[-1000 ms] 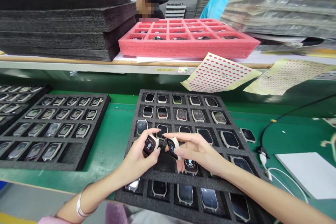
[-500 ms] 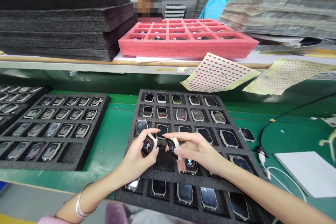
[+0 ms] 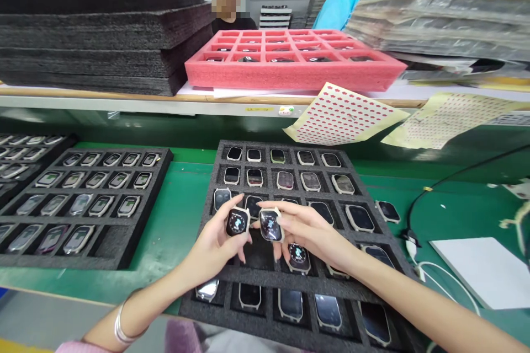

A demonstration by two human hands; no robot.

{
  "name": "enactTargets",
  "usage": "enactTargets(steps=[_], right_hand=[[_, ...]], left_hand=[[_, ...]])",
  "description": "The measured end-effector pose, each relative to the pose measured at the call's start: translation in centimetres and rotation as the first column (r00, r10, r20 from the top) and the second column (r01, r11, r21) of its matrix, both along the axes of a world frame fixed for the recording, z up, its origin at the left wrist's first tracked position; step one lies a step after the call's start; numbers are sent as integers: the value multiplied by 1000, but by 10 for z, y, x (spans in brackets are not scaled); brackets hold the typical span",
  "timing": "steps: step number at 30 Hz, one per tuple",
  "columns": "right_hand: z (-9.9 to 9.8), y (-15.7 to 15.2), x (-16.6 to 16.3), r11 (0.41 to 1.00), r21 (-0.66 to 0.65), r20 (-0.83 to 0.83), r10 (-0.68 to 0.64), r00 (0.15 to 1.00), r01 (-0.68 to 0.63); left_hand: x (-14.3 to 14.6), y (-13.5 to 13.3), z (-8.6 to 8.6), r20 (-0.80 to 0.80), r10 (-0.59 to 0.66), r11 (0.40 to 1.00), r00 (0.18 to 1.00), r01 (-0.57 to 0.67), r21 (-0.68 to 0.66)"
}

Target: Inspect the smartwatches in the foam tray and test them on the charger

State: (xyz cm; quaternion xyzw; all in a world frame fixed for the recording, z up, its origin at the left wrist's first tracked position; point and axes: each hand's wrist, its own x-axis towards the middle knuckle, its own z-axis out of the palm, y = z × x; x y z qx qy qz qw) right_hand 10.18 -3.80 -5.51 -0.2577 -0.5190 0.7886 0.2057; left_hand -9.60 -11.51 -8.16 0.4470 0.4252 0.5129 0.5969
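My left hand (image 3: 218, 240) is closed round a smartwatch (image 3: 238, 222) with a lit dial, its screen facing up towards me. Beside it, my right hand (image 3: 308, 231) grips a second smartwatch (image 3: 271, 224) by its edges, also lit. Both are held over a black foam tray (image 3: 265, 273) whose compartments hold several watches. Just below my right hand, another watch with a lit dial (image 3: 298, 257) lies in its compartment. Most other screens in this tray are dark.
On the left, another foam tray (image 3: 136, 231) holds several watches. One loose watch (image 3: 388, 210) lies right of the middle tray, near a cable and a white box (image 3: 482, 270). Above, a shelf carries a pink foam tray (image 3: 293, 74) and stacked black foam (image 3: 83, 69). People are behind it.
Both watches have been turned so their lit screens face me more squarely. My hands have stayed close together over the tray, still gripping them.
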Motion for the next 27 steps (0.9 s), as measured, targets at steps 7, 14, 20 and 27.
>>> enactTargets(steps=[7,14,20,27], right_hand=[[-3,1,-2,999,-26,41,-27,999,28],[-6,0,-2,998,23,107,-59,993,57],[-5,-1,-2,997,61,117,-43,992,36],[-5,-1,-2,994,105,141,-57,988,42]], left_hand=[[-7,3,-1,269,-12,996,963,34,-77],[-7,1,-5,243,-36,996,969,55,-71],[-8,0,-5,190,-47,997,981,58,-55],[-7,-1,-4,152,-42,998,987,50,-44]])
